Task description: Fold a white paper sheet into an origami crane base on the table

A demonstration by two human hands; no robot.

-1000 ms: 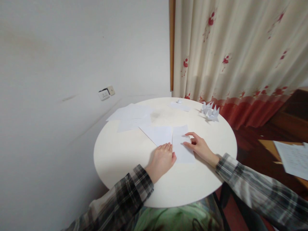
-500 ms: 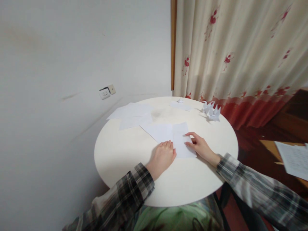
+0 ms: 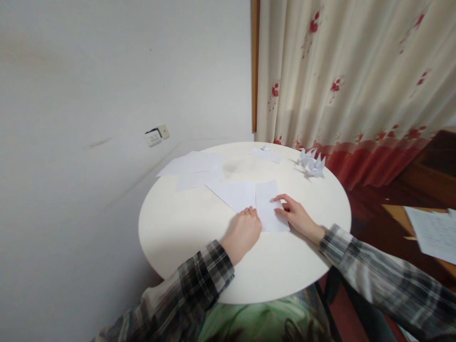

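Your plain white strip (image 3: 266,195) lies flat in front of you, beside a slanted sheet (image 3: 233,194); whether they overlap is unclear. Your right hand (image 3: 298,217) rests at the strip, thumb and forefinger spread apart. Your left hand (image 3: 243,232) is curled at its left edge; whether those fingers pinch paper, I cannot tell. Farther out, loose sheets (image 3: 194,164) and spiky folded papers (image 3: 313,165) sit on the round white table (image 3: 178,218). To your right, a page (image 3: 429,232) bears writing too blurred to read. Beyond are a scuffed pale wall (image 3: 107,71), a socket (image 3: 153,138) and a red-flowered curtain (image 3: 342,57).
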